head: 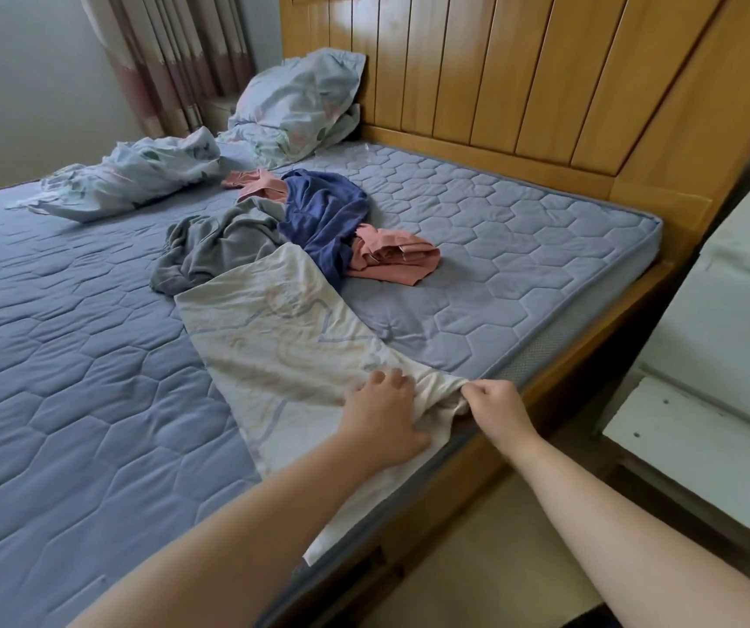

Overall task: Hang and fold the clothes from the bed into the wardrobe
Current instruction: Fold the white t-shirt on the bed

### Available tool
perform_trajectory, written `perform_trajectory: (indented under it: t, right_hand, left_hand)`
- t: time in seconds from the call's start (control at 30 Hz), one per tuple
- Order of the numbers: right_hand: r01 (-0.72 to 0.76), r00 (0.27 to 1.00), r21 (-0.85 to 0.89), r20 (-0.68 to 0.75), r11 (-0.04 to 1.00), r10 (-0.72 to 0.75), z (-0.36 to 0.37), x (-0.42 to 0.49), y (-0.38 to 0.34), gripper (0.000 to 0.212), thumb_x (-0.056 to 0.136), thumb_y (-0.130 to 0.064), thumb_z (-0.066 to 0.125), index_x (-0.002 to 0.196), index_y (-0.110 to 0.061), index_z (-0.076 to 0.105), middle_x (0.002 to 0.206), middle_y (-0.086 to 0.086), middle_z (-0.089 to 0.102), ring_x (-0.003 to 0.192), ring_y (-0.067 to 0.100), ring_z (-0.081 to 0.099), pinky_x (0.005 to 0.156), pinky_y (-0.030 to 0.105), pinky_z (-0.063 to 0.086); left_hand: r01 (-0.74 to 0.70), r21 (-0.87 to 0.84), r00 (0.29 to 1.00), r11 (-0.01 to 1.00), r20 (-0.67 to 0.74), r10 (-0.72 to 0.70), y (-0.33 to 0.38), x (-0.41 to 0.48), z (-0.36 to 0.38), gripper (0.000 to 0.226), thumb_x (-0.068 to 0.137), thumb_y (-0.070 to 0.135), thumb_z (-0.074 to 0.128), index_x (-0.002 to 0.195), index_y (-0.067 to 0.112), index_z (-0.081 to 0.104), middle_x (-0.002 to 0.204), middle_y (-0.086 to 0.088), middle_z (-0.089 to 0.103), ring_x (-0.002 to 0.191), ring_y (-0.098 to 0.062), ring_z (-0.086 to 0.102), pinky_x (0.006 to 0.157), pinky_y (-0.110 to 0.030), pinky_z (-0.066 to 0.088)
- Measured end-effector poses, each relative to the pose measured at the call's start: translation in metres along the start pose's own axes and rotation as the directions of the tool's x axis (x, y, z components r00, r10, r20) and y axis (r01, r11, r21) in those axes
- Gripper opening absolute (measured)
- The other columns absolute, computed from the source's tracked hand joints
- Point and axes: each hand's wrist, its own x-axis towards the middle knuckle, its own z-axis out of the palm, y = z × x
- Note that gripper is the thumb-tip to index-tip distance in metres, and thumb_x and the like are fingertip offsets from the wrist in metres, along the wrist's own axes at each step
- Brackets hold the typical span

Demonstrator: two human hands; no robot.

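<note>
Ideally, the left hand (382,419), fingers flat, pins the shirt (282,337) at the mattress (522,265) edge while the right hand (495,407), pinching a fold, tugs wrinkles out evenly.

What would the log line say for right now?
left hand rests on cream garment | right hand pinches its edge | grey garment, blue garment, pink garment piled behind
</note>
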Motion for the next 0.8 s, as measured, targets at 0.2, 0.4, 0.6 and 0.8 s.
perform_trajectory:
  t: [0.2, 0.4, 0.6, 0.8]
  right_hand:
    - [0.38, 0.921, -0.445, 0.258, 0.811, -0.29, 0.006, -0.009, 0.0, 0.041, 0.083, -0.021, 0.067, 0.123, -0.017, 0.056, 0.124, -0.001, 0.053, 0.116, 0.015, 0.047, 0.094, 0.026, 0.04]
    - [0.392, 0.913, -0.522, 0.324, 0.757, -0.249, 0.011, 0.003, -0.012, 0.019, 0.091, -0.005, 0.047, 0.097, -0.016, 0.062, 0.095, 0.005, 0.067, 0.09, 0.024, 0.061, 0.063, 0.028, 0.04]
    - [0.328, 0.926, -0.359, 0.305, 0.874, -0.222, 0.004, 0.0, -0.019, 0.017, 0.089, -0.004, 0.046, 0.089, -0.015, 0.059, 0.079, 0.003, 0.064, 0.073, 0.022, 0.058, 0.057, 0.03, 0.041]
    - [0.314, 0.926, -0.41, 0.33, 0.857, -0.181, -0.001, 0.0, -0.018, 0.03, 0.085, 0.005, 0.047, 0.095, -0.02, 0.06, 0.082, -0.002, 0.064, 0.076, 0.015, 0.058, 0.062, 0.028, 0.047]
  left_hand:
    - [-0.039, 0.036, 0.994, 0.999, 0.106, 0.035, -0.003, -0.007, -0.009, 0.026, 0.092, 0.024, 0.044, 0.106, 0.011, 0.06, 0.111, -0.007, 0.055, 0.101, -0.028, 0.057, 0.074, -0.034, 0.042]
    - [0.211, -0.589, 0.952, 0.78, 0.306, -0.026, -0.037, 0.018, -0.024, 0.027, 0.096, 0.026, 0.048, 0.097, 0.012, 0.071, 0.086, -0.004, 0.07, 0.069, -0.019, 0.066, 0.057, -0.024, 0.051]
    - [-0.043, -0.16, 0.999, 0.986, -0.003, 0.043, -0.057, 0.076, -0.017, 0.053, 0.085, 0.0, 0.05, 0.131, 0.027, 0.055, 0.13, 0.0, 0.051, 0.118, -0.021, 0.046, 0.09, -0.031, 0.044]
    - [-0.184, 0.139, 0.982, 0.973, 0.055, 0.178, -0.064, 0.112, -0.025, 0.021, 0.09, 0.017, 0.058, 0.109, 0.021, 0.066, 0.112, 0.001, 0.063, 0.111, -0.019, 0.048, 0.086, -0.03, 0.043]
